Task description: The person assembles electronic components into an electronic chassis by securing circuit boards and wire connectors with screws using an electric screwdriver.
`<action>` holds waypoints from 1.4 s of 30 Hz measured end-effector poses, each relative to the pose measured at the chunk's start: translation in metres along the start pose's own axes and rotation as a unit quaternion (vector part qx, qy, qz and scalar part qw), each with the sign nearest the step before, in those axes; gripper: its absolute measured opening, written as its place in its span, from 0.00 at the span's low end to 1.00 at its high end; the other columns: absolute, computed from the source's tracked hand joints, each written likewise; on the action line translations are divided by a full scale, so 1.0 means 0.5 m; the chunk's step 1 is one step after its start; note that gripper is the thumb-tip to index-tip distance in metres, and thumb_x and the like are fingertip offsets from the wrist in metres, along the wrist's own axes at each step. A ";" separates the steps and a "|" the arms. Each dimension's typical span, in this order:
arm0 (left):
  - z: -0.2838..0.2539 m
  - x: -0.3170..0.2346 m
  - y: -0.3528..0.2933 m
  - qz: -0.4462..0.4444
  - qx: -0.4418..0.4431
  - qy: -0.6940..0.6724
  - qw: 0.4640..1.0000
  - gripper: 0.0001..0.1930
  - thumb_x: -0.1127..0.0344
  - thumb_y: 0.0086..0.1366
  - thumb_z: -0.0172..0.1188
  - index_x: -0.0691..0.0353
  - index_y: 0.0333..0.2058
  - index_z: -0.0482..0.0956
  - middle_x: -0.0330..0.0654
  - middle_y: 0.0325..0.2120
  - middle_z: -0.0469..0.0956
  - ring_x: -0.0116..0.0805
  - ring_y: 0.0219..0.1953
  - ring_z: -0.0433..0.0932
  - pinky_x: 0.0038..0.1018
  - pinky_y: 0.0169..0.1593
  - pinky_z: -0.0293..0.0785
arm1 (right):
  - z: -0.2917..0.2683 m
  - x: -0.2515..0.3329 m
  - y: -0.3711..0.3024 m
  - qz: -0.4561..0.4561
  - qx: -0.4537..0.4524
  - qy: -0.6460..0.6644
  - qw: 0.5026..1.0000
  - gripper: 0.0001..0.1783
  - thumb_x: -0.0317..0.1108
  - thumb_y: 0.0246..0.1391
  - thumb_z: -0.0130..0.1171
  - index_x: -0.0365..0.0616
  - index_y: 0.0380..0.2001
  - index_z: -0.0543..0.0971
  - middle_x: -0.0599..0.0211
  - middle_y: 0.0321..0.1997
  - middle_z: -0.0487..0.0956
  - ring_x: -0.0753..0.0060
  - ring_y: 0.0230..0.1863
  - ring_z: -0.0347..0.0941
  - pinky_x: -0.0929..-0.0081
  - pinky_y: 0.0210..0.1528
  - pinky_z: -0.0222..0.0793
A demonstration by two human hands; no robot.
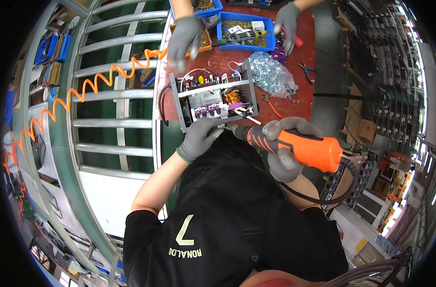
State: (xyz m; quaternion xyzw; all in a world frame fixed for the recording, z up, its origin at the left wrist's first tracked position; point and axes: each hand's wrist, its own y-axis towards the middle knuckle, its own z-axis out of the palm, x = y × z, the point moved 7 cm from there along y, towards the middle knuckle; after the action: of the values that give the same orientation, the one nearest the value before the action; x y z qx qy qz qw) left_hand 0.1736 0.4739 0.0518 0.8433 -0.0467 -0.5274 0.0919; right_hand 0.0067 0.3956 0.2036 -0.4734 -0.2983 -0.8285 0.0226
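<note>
My left hand (200, 139), in a grey glove, is at the near edge of an open metal chassis (181, 109) with circuit boards and a copper coil (233, 98) inside. Its fingers are drawn together by the driver's bit; what they pinch is too small to make out. My right hand (286, 165), also gloved, wraps around an orange and black electric screwdriver (309, 149). The driver lies nearly level and points left at the chassis's near side, its cord (349, 184) looping down at the right. The exact contact of the bit is hidden.
Across the red table (301, 62) a co-worker's gloved hands (183, 40) hover above blue bins (246, 47) of small fasteners. A plastic bag of metal parts (270, 74), pliers (306, 71) and cutters (271, 105) lie right of the chassis. An orange coiled hose (103, 81) crosses the roller conveyor (113, 123).
</note>
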 end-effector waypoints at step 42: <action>0.106 0.041 -0.039 -0.295 -0.183 -0.358 0.867 0.08 0.76 0.64 0.57 0.66 0.41 0.74 0.37 0.35 0.77 0.23 0.37 0.75 0.22 0.43 0.73 | 0.038 0.040 -0.049 -0.083 0.227 -0.082 0.967 0.21 0.29 0.41 0.72 0.46 0.38 0.72 0.58 0.42 0.77 0.59 0.35 0.77 0.61 0.36 0.79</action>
State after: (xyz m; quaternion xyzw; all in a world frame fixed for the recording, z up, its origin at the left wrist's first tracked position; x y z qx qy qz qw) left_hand 0.1348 0.4838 0.0074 0.5390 0.2722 -0.7947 0.0615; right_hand 0.0023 0.4303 0.2148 -0.4959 -0.5175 -0.6963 0.0366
